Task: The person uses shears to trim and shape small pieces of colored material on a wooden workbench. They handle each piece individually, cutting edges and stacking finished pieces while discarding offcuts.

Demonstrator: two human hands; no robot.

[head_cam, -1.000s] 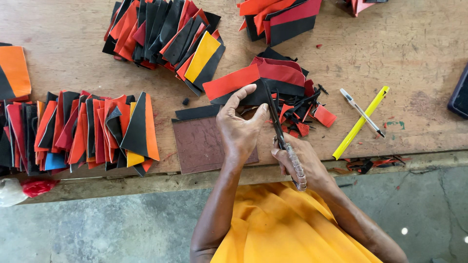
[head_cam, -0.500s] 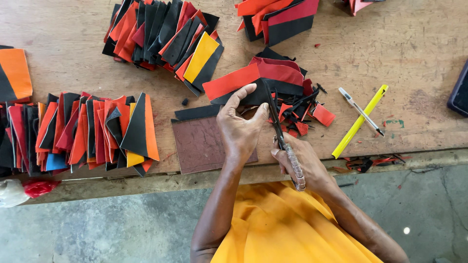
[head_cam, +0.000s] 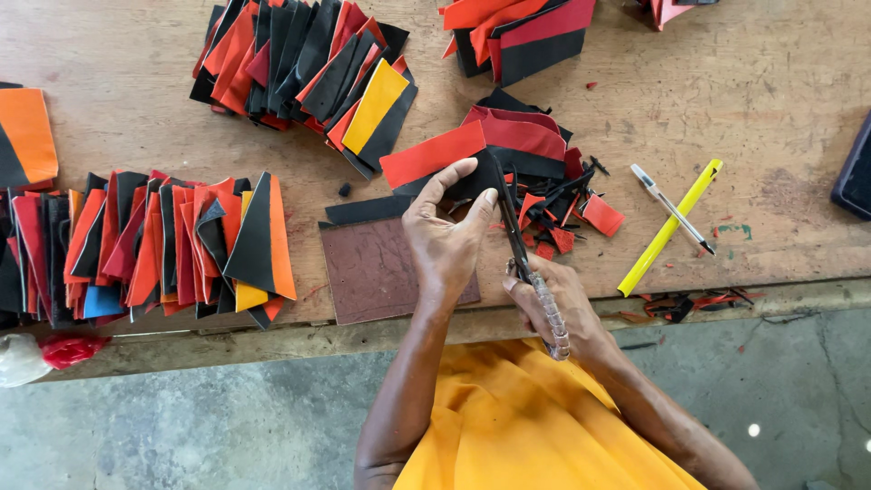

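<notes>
My left hand [head_cam: 446, 238] pinches a black and red piece of material [head_cam: 434, 156] above a brown board [head_cam: 367, 269] on the wooden table [head_cam: 118, 118]. My right hand [head_cam: 555, 299] grips a pair of scissors [head_cam: 517, 238], whose dark blades run up along the edge of the held piece. Small red and black offcuts [head_cam: 567, 218] lie just right of the blades.
A row of cut red, orange and black pieces [head_cam: 145, 245] stands at the left, another pile [head_cam: 299, 63] at the back and more [head_cam: 517, 32] at the top. A yellow ruler [head_cam: 670, 227] and a pen [head_cam: 671, 207] lie to the right. A dark device [head_cam: 855, 172] sits at the right edge.
Both hands stay at the same spot with the scissors against the piece. Only slight shifts of the fingers show.
</notes>
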